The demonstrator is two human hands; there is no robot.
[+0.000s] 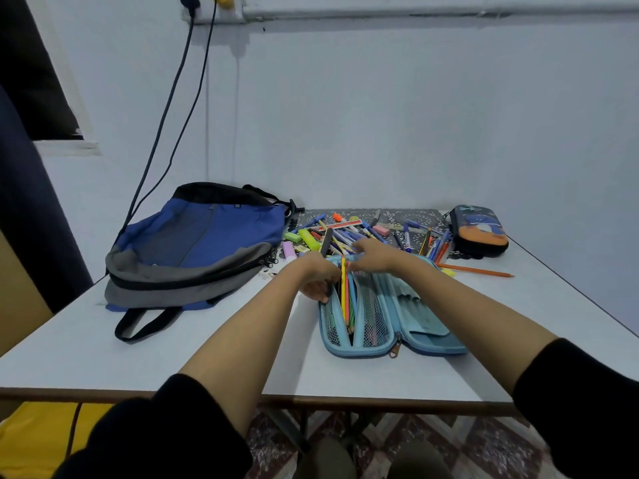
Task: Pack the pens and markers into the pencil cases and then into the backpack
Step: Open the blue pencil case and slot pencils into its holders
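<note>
Head view: left hand grips the blue pencil case rim — right hand over its pencils, grip unclear

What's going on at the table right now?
A person is filling the open light-blue pencil case. The left hand grips its left edge; the right hand reaches over its far end, fingers too blurred to read. A few pencils are already inside. Most pens and markers lie piled behind it. The backpack lies to the left, and the dark pencil case sits closed at the far right.
</note>
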